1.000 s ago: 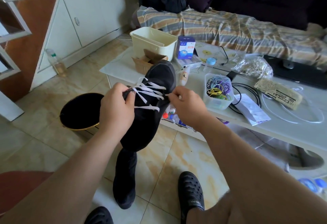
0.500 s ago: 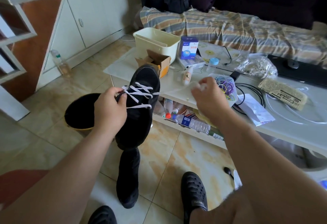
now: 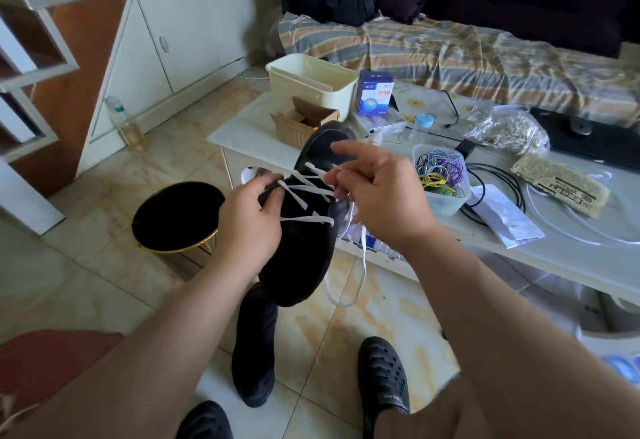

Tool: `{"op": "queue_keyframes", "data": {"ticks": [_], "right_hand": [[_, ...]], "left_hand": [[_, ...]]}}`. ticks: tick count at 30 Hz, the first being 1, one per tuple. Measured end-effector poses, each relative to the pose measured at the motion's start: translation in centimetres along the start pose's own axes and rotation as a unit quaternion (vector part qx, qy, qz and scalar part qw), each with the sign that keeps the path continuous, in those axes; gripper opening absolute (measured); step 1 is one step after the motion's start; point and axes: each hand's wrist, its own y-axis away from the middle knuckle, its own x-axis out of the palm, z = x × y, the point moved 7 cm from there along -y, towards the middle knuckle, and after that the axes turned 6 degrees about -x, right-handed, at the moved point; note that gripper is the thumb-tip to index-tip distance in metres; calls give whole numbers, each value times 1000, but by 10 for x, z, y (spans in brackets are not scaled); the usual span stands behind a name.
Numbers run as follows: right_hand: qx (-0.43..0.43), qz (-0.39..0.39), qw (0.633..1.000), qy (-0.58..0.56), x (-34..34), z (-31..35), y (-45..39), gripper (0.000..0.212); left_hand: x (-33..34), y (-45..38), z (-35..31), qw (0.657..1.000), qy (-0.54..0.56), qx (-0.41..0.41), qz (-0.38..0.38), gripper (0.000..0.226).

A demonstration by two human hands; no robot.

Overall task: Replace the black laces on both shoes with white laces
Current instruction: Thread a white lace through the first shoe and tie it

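Your left hand (image 3: 247,223) grips the black shoe (image 3: 304,227) by its left eyelet edge, thumb pressed right at the lace rows, holding it up in the air with the toe pointing away so the eyelets face you. That looks like a brace: it should keep the upper from twisting as the lace draws through. Your right hand (image 3: 375,192) sits just right of the shoe, pinching the white lace (image 3: 304,186) at the right eyelet side, index finger stretched out over the toe. Several white crossings already run between your two hands; the loose tail hangs below your right wrist toward the floor tiles. The second black shoe (image 3: 254,348) stands on the floor beneath your left forearm; I can't tell whether it is laced.
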Motion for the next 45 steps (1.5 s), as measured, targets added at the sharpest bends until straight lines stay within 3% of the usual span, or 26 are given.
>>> {"op": "queue_keyframes", "data": {"ticks": [4,11,18,23,27,33,41,45], "right_hand": [[8,-14,1000,25,0,3,1,16],[-53,-24,992,114,-8,20,6,20],[-66,-74,986,137,-17,28,4,3],[-26,-92,990,105,-22,25,2,7],[-56,-66,981,176,-15,29,2,5],[-72,-87,977,181,-11,30,3,3],[-76,-141,971,178,-10,26,7,5],[-77,-118,974,178,-2,27,7,4]], "left_hand": [[3,4,-13,991,133,-24,20,25],[16,8,-21,945,293,-125,72,16],[16,15,-37,958,247,-102,103,20],[13,18,-45,956,264,-55,112,24],[12,20,-46,957,262,-38,115,21],[12,21,-49,962,247,-23,118,21],[8,25,-54,980,170,17,97,17],[7,29,-51,989,128,12,72,8]]}}
